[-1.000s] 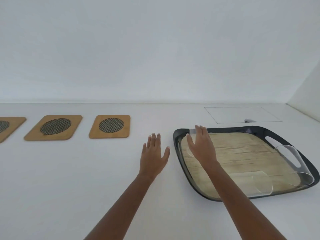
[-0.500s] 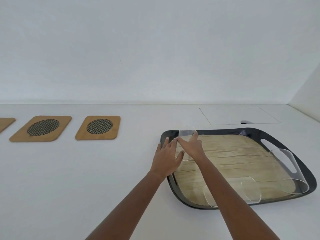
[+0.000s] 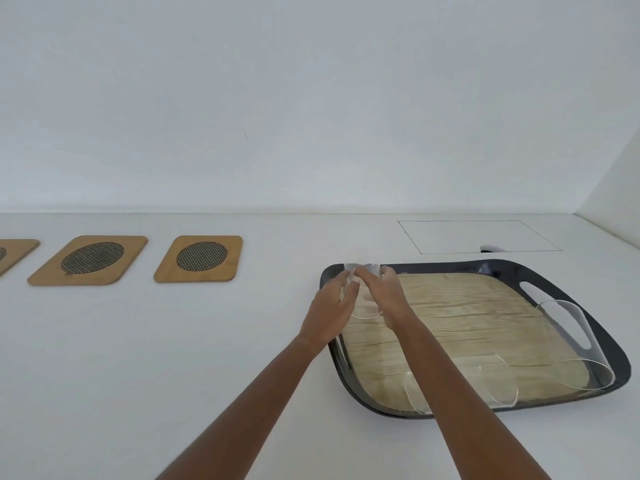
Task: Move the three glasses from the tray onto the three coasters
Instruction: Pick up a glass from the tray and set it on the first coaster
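Plain white wall [image 3: 311,98] meets a white countertop [image 3: 121,358]; a thin rectangular outline [image 3: 478,236] marks the far right corner.

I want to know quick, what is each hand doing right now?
Left hand: closed around the clear glass at the tray's far-left corner.
Right hand: closed on the same glass, from the other side.

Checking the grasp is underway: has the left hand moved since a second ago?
Yes. The left hand has crossed rightward from the bare counter to the tray, and now cups the far-left glass opposite the right hand.
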Motion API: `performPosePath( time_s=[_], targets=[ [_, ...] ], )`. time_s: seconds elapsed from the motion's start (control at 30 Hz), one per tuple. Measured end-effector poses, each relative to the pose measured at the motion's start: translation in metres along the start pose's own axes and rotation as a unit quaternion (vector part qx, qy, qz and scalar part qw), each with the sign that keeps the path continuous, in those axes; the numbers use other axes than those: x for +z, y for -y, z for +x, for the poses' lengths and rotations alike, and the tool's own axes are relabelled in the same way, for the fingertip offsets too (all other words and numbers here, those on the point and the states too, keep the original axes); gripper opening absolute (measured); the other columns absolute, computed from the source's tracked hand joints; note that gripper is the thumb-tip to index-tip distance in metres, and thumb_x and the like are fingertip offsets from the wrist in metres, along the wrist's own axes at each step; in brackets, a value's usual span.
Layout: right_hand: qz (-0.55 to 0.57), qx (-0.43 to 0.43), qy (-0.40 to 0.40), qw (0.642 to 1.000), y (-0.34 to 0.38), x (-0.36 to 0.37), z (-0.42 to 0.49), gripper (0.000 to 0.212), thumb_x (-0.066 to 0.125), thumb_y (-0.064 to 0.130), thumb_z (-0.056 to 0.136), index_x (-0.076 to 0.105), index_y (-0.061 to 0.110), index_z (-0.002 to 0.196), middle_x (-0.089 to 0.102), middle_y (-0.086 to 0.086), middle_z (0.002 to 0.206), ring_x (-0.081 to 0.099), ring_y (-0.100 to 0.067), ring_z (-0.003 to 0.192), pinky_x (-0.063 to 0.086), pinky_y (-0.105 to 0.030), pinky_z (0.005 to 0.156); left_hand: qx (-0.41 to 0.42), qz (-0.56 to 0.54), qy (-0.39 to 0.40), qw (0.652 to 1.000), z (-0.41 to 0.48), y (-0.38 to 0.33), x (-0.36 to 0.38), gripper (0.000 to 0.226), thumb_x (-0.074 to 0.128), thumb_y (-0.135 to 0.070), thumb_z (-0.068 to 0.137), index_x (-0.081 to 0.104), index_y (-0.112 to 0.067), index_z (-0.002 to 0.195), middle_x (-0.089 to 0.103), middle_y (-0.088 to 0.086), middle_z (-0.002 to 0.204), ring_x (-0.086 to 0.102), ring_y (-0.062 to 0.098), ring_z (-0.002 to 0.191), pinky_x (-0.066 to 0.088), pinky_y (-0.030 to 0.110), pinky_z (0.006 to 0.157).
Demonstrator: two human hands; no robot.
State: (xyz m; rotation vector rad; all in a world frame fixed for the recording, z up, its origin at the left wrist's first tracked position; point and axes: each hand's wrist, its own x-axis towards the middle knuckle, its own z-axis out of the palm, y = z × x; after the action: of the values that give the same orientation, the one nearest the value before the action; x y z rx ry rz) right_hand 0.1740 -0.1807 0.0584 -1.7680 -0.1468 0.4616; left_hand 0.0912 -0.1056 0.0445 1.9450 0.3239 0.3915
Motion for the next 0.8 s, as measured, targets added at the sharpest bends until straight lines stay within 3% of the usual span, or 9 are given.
performPosePath(
  time_s=[0.1, 0.2, 0.23, 0.3, 0.47, 0.57, 0.67, 0.73, 0.8],
  targets=[
    [0.036, -0.011, 0.023, 0.999, 0.012, 0.006, -0.008, 0.039, 0.061, 0.033, 0.081, 0.044, 0.012, 0.109, 0.052, -0.004, 0.111, 0.056, -0.023, 0.096, 0.046, -0.029, 0.060, -0.007, -0.063, -0.024, 0.998, 0.000, -0.010, -0.013, 0.031, 0.031, -0.031, 0.100, 0.057, -0.018, 0.108, 0.064, 0.004, 0.102, 0.059, 0.015, 0.093, 0.045, 0.024, 0.080],
    [0.063, -0.017, 0.065, 0.996, 0.022, 0.012, -0.017, 0.052, 0.059, 0.031, 0.082, 0.040, 0.008, 0.124, 0.052, -0.005, 0.115, 0.056, -0.024, 0.102, 0.046, -0.030, 0.062, -0.047, -0.124, -0.041, 0.990, 0.005, -0.013, -0.029, 0.036, 0.033, -0.032, 0.100, 0.057, -0.006, 0.111, 0.063, 0.016, 0.109, 0.059, 0.027, 0.104, 0.046, 0.037, 0.099],
    [0.069, -0.019, 0.081, 0.994, 0.025, 0.015, -0.020, 0.057, 0.059, 0.031, 0.083, 0.037, 0.008, 0.130, 0.053, -0.004, 0.112, 0.057, -0.022, 0.098, 0.046, -0.030, 0.063, -0.061, -0.153, -0.041, 0.985, 0.006, -0.012, -0.036, 0.032, 0.035, -0.032, 0.099, 0.058, -0.010, 0.105, 0.063, 0.013, 0.107, 0.059, 0.026, 0.104, 0.048, 0.035, 0.097],
    [0.075, -0.025, 0.117, 0.990, 0.032, 0.021, -0.027, 0.051, 0.058, 0.031, 0.083, 0.043, 0.010, 0.127, 0.055, -0.007, 0.108, 0.059, -0.021, 0.090, 0.047, -0.030, 0.064, -0.086, -0.222, -0.033, 0.971, 0.005, -0.013, -0.050, 0.022, 0.038, -0.033, 0.098, 0.055, -0.020, 0.093, 0.057, 0.002, 0.093, 0.057, 0.017, 0.088, 0.050, 0.021, 0.078],
    [0.133, 0.009, 0.232, 0.964, 0.044, 0.042, -0.043, 0.008, 0.058, 0.028, 0.083, 0.059, 0.022, 0.089, 0.058, -0.008, 0.098, 0.063, -0.022, 0.079, 0.050, -0.031, 0.070, -0.161, -0.352, -0.019, 0.922, -0.001, -0.006, -0.093, 0.036, 0.042, -0.040, 0.095, 0.044, -0.012, 0.119, 0.061, 0.008, 0.102, 0.061, 0.017, 0.083, 0.051, 0.024, 0.070],
    [0.148, 0.029, 0.312, 0.938, 0.050, 0.061, -0.053, 0.019, 0.060, 0.031, 0.080, 0.058, 0.021, 0.095, 0.058, -0.013, 0.107, 0.064, -0.025, 0.084, 0.053, -0.032, 0.074, -0.163, -0.414, -0.032, 0.895, -0.009, 0.000, -0.122, 0.063, 0.052, -0.042, 0.090, 0.032, -0.004, 0.136, 0.061, 0.017, 0.118, 0.061, 0.033, 0.106, 0.050, 0.040, 0.092],
    [0.131, 0.016, 0.364, 0.922, 0.055, 0.086, -0.061, 0.024, 0.060, 0.033, 0.075, 0.061, 0.021, 0.096, 0.059, -0.013, 0.110, 0.061, -0.028, 0.093, 0.053, -0.033, 0.077, -0.146, -0.446, -0.029, 0.883, -0.017, 0.006, -0.151, 0.084, 0.063, -0.048, 0.069, 0.033, -0.002, 0.133, 0.047, 0.027, 0.138, 0.043, 0.044, 0.130, 0.029, 0.052, 0.115],
    [0.111, 0.000, 0.376, 0.920, 0.058, 0.104, -0.065, 0.019, 0.057, 0.031, 0.083, 0.062, 0.021, 0.098, 0.060, -0.012, 0.110, 0.059, -0.027, 0.095, 0.053, -0.033, 0.078, -0.126, -0.437, -0.016, 0.890, -0.023, 0.009, -0.168, 0.061, 0.060, -0.046, 0.073, 0.037, -0.010, 0.117, 0.052, 0.026, 0.124, 0.047, 0.048, 0.123, 0.029, 0.052, 0.113],
    [0.084, -0.017, 0.382, 0.920, 0.062, 0.124, -0.069, 0.020, 0.053, 0.031, 0.087, 0.060, 0.021, 0.103, 0.059, -0.010, 0.109, 0.061, -0.023, 0.092, 0.053, -0.030, 0.077, -0.107, -0.415, -0.024, 0.903, -0.029, 0.008, -0.186, 0.038, 0.052, -0.041, 0.088, 0.040, -0.013, 0.110, 0.057, 0.018, 0.104, 0.060, 0.043, 0.100, 0.045, 0.047, 0.098]
  ],
)
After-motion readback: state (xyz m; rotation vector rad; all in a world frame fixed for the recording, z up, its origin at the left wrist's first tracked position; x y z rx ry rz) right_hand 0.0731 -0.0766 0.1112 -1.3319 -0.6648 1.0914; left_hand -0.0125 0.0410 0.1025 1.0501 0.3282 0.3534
